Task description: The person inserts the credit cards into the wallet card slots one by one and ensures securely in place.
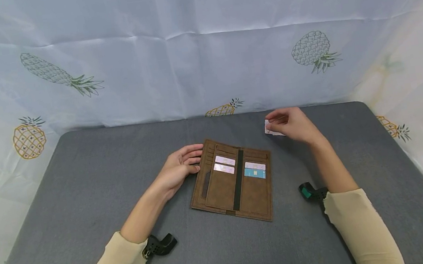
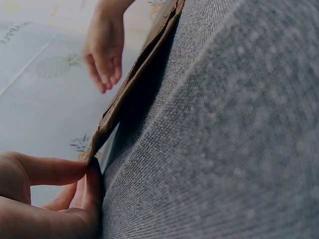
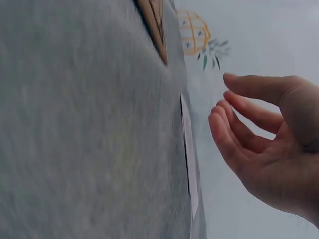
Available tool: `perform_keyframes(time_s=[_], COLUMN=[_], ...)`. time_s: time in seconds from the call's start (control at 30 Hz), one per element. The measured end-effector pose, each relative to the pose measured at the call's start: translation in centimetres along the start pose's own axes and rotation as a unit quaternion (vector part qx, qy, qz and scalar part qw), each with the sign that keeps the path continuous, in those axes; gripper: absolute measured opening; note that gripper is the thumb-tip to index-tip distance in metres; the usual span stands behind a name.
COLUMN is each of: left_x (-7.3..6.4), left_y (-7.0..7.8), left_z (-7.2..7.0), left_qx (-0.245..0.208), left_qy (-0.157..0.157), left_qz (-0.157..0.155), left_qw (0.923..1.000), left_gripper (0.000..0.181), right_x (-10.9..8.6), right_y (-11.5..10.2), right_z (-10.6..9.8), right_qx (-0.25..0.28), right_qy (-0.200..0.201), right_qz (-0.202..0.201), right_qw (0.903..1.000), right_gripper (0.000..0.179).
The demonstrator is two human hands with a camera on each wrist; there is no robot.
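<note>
An open brown wallet (image 1: 219,189) lies on the grey table, with a dark strap down its middle. Two pale pink cards (image 1: 224,168) show in its left-hand slots; one pale pink card (image 1: 255,166) and a blue card (image 1: 255,173) show in the right-hand ones. My left hand (image 1: 180,167) pinches the wallet's left edge, which the left wrist view shows lifted off the cloth. My right hand (image 1: 290,123) hovers above a pale card (image 1: 267,128) behind the wallet's right side. In the right wrist view its loosely bent fingers (image 3: 227,132) are apart from the flat-lying card (image 3: 189,154).
The grey table (image 1: 104,199) has rounded far corners. Behind it hangs a white curtain (image 1: 187,72) with pineapple prints, which also covers both sides. A black wrist camera mount (image 1: 160,245) sits on the left wrist, another mount (image 1: 313,192) on the right.
</note>
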State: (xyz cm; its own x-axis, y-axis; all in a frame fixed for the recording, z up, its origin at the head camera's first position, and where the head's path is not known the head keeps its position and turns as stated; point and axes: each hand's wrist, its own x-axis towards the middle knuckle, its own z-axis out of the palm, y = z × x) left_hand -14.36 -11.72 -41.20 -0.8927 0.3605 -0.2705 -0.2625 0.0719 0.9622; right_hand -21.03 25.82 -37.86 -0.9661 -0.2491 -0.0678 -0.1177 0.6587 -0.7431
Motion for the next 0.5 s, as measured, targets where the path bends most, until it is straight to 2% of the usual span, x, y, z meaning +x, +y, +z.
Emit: perform_keyframes(time_s=[0.27,0.5], left_x=[0.0,0.0], left_y=[0.0,0.0], left_z=[0.0,0.1], left_qx=[0.000,0.000], left_qy=[0.001,0.000], left_qz=[0.001,0.001], left_qw=[1.0000,1.0000], left_gripper=[0.070,0.070], right_x=[0.0,0.0], right_y=[2.0,2.4], right_z=[-0.9,-1.1], right_qx=[-0.053,-0.102], right_qy=[0.029,0.015], right_qz=[0.027,0.059], right_qw=[0.9978,0.9930], right_gripper=[0.047,0.057])
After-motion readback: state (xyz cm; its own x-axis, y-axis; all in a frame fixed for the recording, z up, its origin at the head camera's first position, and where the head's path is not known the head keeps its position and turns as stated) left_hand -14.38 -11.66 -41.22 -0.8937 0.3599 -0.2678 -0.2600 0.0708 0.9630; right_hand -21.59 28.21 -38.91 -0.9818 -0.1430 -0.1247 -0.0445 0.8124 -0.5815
